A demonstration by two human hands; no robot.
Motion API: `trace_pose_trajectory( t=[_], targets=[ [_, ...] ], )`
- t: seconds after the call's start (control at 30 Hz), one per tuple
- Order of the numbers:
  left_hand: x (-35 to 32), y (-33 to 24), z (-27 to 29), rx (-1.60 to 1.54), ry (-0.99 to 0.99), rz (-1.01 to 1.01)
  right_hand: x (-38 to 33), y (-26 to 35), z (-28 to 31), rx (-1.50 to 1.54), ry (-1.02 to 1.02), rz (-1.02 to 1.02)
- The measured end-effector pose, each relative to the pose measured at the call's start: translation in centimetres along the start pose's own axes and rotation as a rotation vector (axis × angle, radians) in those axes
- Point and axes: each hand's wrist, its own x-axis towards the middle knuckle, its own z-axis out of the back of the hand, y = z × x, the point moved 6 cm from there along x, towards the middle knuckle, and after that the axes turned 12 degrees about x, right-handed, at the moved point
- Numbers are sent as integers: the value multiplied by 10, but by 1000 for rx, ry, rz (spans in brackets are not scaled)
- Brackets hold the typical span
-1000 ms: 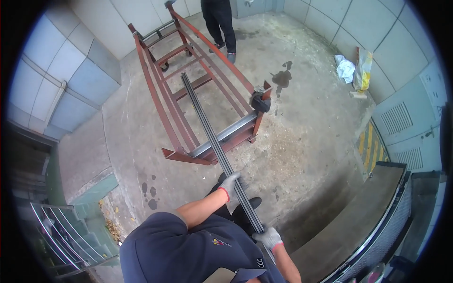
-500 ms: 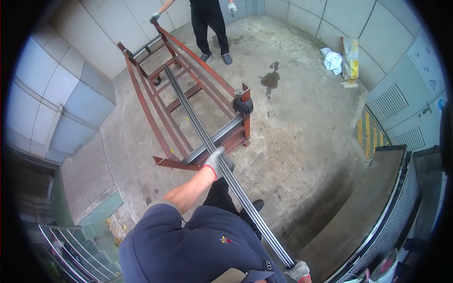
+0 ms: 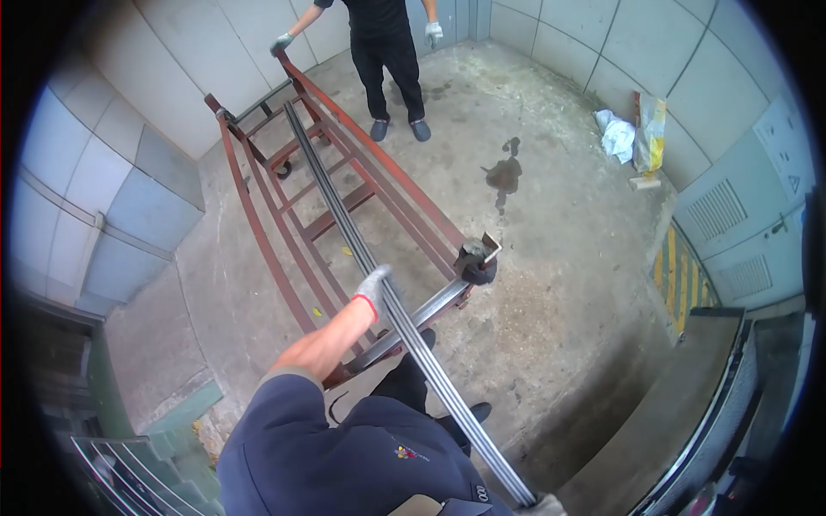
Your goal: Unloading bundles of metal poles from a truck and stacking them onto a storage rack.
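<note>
A bundle of long, slim metal bars (image 3: 445,378) slants from my lower right up to the far left. My left hand (image 3: 373,285), in a grey-white glove with a red cuff, is closed round the bundle about midway. At the lower edge my right hand (image 3: 545,506), also gloved and partly cut off, grips the near end of the bars. Their far part lies lengthwise over a red-brown steel frame cart (image 3: 406,206), crossing its near metal crossbar (image 3: 426,311). A dark wrapping (image 3: 476,261) covers the cart's near right corner post.
A person in dark clothes (image 3: 383,52) stands at the far end, one gloved hand on the cart's corner. Against the right wall lean a yellow-white sack (image 3: 650,138) and a white bundle (image 3: 615,138). A raised platform edge (image 3: 662,413) is at right; metal railings (image 3: 129,473) are lower left.
The cart has come nearer to me. The bars' far end reaches farther along it, and my left hand is now over the cart's near end. The view has shifted slightly.
</note>
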Motion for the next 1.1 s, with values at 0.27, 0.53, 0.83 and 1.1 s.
trace_pose_trajectory(
  t=[0.27,0.53,0.83,1.1],
  targets=[
    [74,-117,52,26,-68,-67,70,61,-32,-115,-65,-17],
    [141,-261,89,80,-93,-288,170,193,-47,-302,-31,-11],
    [225,-264,136,62,-178,-310,253,297,-91,-132,76,-121],
    [197,-165,95,-101,54,-85,303,366,-112,-163,77,-34]
  ],
)
